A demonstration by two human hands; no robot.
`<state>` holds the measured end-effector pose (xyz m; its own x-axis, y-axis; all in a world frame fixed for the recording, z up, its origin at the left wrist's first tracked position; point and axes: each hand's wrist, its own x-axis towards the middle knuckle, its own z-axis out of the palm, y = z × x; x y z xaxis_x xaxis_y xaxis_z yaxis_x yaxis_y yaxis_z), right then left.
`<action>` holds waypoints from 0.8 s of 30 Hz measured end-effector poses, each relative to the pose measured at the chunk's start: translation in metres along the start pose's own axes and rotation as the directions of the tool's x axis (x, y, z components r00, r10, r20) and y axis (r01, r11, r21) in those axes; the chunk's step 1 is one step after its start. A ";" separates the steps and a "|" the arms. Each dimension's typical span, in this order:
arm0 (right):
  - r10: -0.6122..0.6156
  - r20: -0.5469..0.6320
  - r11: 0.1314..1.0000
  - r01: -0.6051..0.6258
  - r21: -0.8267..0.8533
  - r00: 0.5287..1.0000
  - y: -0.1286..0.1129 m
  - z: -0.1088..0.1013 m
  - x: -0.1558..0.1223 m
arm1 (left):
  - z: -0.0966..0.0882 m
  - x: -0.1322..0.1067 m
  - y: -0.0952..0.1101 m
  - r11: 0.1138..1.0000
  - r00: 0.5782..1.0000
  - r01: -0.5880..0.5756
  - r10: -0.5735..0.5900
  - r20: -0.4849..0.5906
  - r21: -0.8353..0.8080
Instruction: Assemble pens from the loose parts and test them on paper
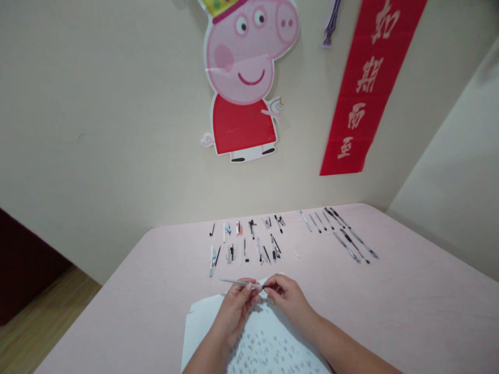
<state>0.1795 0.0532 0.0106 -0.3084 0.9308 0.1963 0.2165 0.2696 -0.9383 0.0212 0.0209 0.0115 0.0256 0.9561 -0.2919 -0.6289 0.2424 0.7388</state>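
Note:
My left hand (237, 309) is closed around a slim pale pen (233, 282) with a dark right end. The pen lies almost level, its thin left end sticking out past my fingers. At the dark end, my right hand (289, 297) pinches with thumb and forefinger. Whether a separate small part sits in that pinch is too small to tell. Both hands are above white paper (200, 317) covered with small dark marks, at the near side of the table.
The pink tabletop (128, 306) meets the wall behind. Sets of small pen parts (245, 252) lie in two rows beyond my hands. Several whole-looking pens (354, 245) lie at the back right. A small pale piece (296, 254) lies between these groups.

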 end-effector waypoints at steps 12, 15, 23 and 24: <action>-0.038 -0.023 0.999 0.038 0.002 0.999 0.000 0.002 -0.002 | 0.002 -0.002 0.001 1.000 1.000 0.001 -0.001 -0.008 0.022; -0.018 -0.033 1.000 0.019 0.018 0.999 0.002 0.003 -0.003 | 0.001 -0.002 0.001 1.000 1.000 -0.001 0.001 -0.008 0.021; 0.025 -0.028 0.997 -0.023 0.069 0.999 0.001 0.004 -0.002 | 0.000 -0.001 0.000 1.000 1.000 0.001 -0.001 -0.018 0.013; 0.029 -0.030 0.997 -0.027 0.073 0.999 0.001 0.004 -0.002 | 0.000 -0.001 -0.001 1.000 1.000 0.002 -0.002 -0.015 0.012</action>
<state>0.1768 0.0508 0.0083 -0.2739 0.9453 0.1772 0.1565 0.2256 -0.9616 0.0216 0.0200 0.0113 0.0147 0.9531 -0.3023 -0.6192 0.2460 0.7457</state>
